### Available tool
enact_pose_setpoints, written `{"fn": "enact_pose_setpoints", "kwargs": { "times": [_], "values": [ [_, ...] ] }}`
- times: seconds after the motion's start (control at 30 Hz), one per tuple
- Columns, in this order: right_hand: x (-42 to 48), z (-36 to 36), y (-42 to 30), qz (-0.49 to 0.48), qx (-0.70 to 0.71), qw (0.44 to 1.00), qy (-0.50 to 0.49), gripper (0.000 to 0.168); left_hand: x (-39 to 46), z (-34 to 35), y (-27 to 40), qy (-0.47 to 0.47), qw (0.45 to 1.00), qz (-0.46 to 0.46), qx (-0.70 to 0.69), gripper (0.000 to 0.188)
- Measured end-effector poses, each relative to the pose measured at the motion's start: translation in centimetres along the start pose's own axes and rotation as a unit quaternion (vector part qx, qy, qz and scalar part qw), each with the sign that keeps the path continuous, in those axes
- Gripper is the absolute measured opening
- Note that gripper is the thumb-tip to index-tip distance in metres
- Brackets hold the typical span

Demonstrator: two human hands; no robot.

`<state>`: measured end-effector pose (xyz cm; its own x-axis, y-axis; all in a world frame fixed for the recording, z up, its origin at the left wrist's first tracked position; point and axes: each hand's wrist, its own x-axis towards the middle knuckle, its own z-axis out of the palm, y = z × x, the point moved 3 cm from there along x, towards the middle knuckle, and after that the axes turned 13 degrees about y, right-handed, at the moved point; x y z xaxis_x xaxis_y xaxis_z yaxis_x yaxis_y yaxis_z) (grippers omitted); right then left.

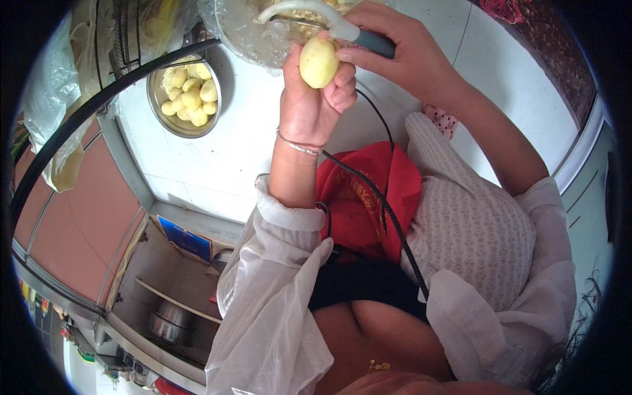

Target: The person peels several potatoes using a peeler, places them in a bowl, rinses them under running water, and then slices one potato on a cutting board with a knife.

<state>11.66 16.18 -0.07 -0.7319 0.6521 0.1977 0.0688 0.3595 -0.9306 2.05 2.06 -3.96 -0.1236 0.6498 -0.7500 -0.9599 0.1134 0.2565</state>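
My left hand (308, 116) grips a pale yellow peeled potato (318, 64), its fingers wrapped around the lower side. My right hand (402, 54) holds a vegetable peeler (340, 22) by its dark grey-green handle. The peeler has a curved white frame, and its metal blade lies just above the potato. My right fingertips are close to the potato's right side. Behind both hands is a container lined with clear plastic (247, 44), with pale peelings inside it. A metal bowl (150, 94) of peeled potatoes (192, 98) stands on the floor to the left.
White tiles cover the floor (237, 148). A black cable (106, 91) arcs across the left, near a wire rack and plastic bags (54, 98). At lower left, an open cabinet (168, 276) contains a metal pot (169, 321). A red cloth bearing writing (365, 192) covers my lap.
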Motion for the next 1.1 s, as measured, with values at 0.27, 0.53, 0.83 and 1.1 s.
{"fn": "enact_pose_setpoints", "kwargs": {
  "times": [0.27,0.53,0.83,1.1],
  "values": [
    [0.2,-0.4,-1.2,0.061,-0.042,0.997,-0.020,0.040,0.0,0.0,0.0,-0.023,1.000,-0.004,0.011,0.060],
    [1.2,-1.6,-0.1,-0.009,-0.161,0.986,0.052,0.030,0.1,-0.8,0.4,-0.020,1.000,-0.001,-0.009,0.056],
    [-2.3,0.3,1.6,0.010,-0.126,0.987,-0.095,0.031,0.2,-0.6,0.8,0.082,0.992,0.077,0.057,0.058],
    [-1.8,-0.1,3.7,0.009,-0.261,0.965,-0.023,0.035,-0.1,-0.8,1.2,0.061,0.988,0.112,0.089,0.061]
  ]
}}
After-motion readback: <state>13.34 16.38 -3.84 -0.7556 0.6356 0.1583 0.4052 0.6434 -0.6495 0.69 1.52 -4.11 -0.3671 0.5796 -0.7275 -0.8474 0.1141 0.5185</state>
